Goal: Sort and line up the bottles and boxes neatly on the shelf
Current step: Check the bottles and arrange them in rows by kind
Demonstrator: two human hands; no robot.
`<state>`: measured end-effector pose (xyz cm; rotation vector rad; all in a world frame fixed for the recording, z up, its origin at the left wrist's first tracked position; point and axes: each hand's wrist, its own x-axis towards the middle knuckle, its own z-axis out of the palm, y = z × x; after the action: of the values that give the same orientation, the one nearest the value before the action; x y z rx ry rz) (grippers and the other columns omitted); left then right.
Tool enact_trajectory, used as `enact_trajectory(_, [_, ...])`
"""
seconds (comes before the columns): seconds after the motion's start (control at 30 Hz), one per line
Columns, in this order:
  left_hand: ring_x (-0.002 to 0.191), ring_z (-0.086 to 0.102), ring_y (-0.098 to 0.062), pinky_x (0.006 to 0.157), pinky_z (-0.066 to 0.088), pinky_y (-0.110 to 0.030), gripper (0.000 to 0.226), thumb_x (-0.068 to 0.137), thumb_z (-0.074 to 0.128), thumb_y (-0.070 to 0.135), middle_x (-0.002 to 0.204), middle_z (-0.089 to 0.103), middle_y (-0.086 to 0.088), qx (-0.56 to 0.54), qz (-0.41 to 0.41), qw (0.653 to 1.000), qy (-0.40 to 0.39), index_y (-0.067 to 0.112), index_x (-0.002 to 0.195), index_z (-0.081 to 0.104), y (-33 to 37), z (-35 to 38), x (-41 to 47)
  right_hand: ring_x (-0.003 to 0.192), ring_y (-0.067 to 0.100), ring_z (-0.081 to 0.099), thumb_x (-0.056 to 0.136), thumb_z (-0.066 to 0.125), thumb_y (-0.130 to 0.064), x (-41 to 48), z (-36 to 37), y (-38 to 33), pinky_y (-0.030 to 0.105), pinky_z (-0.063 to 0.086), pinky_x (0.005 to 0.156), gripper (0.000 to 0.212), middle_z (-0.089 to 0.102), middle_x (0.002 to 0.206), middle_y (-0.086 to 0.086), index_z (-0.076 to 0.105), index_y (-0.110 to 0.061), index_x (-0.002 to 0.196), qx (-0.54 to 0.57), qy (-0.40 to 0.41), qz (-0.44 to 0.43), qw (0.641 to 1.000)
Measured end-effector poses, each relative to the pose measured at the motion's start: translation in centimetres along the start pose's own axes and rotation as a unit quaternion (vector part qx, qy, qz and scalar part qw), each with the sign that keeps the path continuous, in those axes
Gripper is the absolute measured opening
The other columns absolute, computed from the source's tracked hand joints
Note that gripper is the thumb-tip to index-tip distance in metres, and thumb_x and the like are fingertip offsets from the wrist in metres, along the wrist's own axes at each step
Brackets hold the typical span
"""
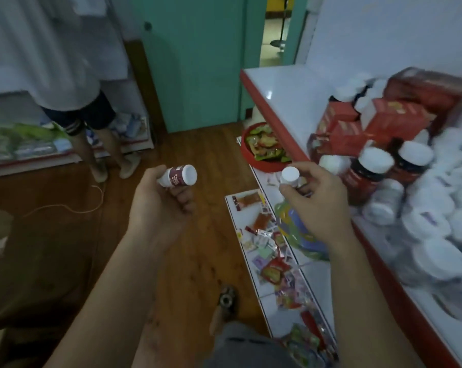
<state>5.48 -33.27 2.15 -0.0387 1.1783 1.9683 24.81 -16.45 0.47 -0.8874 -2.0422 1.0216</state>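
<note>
My left hand [159,205] grips a small white bottle with a maroon label [179,176] over the wooden floor, its white cap pointing right. A second small white-capped bottle [290,177] is held in my right hand [317,203], just left of the shelf's red front edge. On the white shelf [280,88] to the right, red boxes [370,123] lie piled, dark red bottles with white caps [368,171] stand in front of them, and several white bottles [434,221] lie jumbled further right.
A lower shelf [312,282] below holds scattered sachets and snack packets. A red bowl of packets [264,147] sits under the shelf's left end. Another person [73,102] stands at the far left by a second shelf. A teal door [198,62] is behind.
</note>
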Motion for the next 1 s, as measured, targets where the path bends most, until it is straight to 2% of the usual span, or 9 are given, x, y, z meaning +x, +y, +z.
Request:
enact_trajectory(0.2, [0.063,0.045,-0.009,0.063,0.033,-0.028,0.022,0.102,0.051,0.036,0.069,0.047,0.004,0.063,0.016,0.998,-0.025,0.018,0.095,0.062,7.0,6.0,13.5,0.084,0.000,0.066,0.084,0.080,-0.019,17.2,6.2,1.3,0.014,0.049,0.070,0.027,0.071,0.094,-0.018,0.069,-0.032,0.105,0.003,0.000,0.032,0.999])
enact_trajectory(0.3, [0.064,0.047,-0.009,0.063,0.035,-0.028,0.020,0.100,0.052,0.035,0.072,0.053,0.004,0.059,0.039,0.997,-0.014,0.017,0.102,0.062,8.9,7.1,18.2,0.086,-0.005,0.065,0.085,0.080,-0.020,23.6,8.1,1.4,0.003,0.046,0.067,0.026,0.070,0.095,-0.019,0.067,-0.034,0.103,-0.021,-0.027,0.038,0.999])
enact_trajectory(0.37, [0.064,0.045,-0.009,0.064,0.034,-0.028,0.021,0.100,0.052,0.034,0.071,0.053,0.004,0.052,0.040,0.998,0.001,0.015,0.106,0.059,9.2,7.5,22.0,0.085,-0.002,0.066,0.085,0.079,-0.020,27.3,8.6,2.1,0.004,0.045,0.066,0.025,0.070,0.095,-0.019,0.068,-0.034,0.103,-0.018,-0.013,0.046,0.999])
enact_trajectory(0.5, [0.065,0.047,-0.010,0.066,0.035,-0.030,0.019,0.099,0.055,0.035,0.075,0.051,0.002,0.096,-0.015,0.995,0.025,0.018,0.103,0.062,8.7,11.6,31.9,0.071,0.003,0.062,0.087,0.074,-0.021,33.6,8.2,5.2,0.012,0.041,0.063,0.021,0.068,0.089,-0.015,0.068,-0.030,0.105,-0.023,0.074,0.098,0.992])
enact_trajectory(0.63, [0.066,0.049,-0.010,0.065,0.037,-0.030,0.017,0.100,0.056,0.034,0.072,0.056,0.004,0.168,-0.012,0.985,-0.043,0.019,0.102,0.064,7.4,19.0,42.2,0.069,0.003,0.060,0.089,0.072,-0.023,37.6,7.0,8.9,0.008,0.040,0.060,0.021,0.064,0.097,-0.012,0.067,-0.032,0.108,-0.042,0.173,0.150,0.973])
enact_trajectory(0.7, [0.063,0.048,-0.011,0.062,0.036,-0.030,0.016,0.101,0.058,0.031,0.062,0.056,0.007,0.220,0.003,0.970,-0.106,0.019,0.093,0.066,6.2,23.5,47.5,0.073,0.006,0.062,0.089,0.072,-0.022,39.4,6.6,10.6,0.016,0.045,0.065,0.022,0.061,0.102,-0.013,0.066,-0.033,0.107,-0.047,0.236,0.167,0.956])
enact_trajectory(0.8, [0.064,0.048,-0.013,0.062,0.039,-0.031,0.021,0.099,0.061,0.034,0.062,0.054,0.007,0.336,0.050,0.912,-0.232,0.019,0.086,0.068,3.9,29.9,54.5,0.078,0.005,0.062,0.090,0.072,-0.023,42.0,6.3,12.4,0.020,0.045,0.066,0.023,0.061,0.103,-0.015,0.065,-0.035,0.108,-0.081,0.301,0.202,0.928])
enact_trajectory(0.93, [0.060,0.052,-0.003,0.061,0.041,-0.020,0.017,0.094,0.072,0.030,0.065,0.060,0.011,0.457,0.152,0.772,-0.415,0.015,0.088,0.069,0.8,38.3,61.1,0.080,0.002,0.061,0.091,0.073,-0.023,46.2,5.4,14.0,0.018,0.046,0.069,0.025,0.063,0.108,-0.013,0.065,-0.033,0.112,-0.101,0.371,0.254,0.887])
enact_trajectory(1.0, [0.063,0.056,-0.001,0.059,0.044,-0.016,0.016,0.090,0.076,0.030,0.074,0.065,0.007,0.511,0.181,0.690,-0.480,0.016,0.091,0.068,-1.1,42.1,63.3,0.078,0.001,0.061,0.091,0.073,-0.021,48.7,4.8,15.1,0.011,0.042,0.068,0.027,0.063,0.109,-0.009,0.065,-0.030,0.115,-0.126,0.386,0.267,0.874])
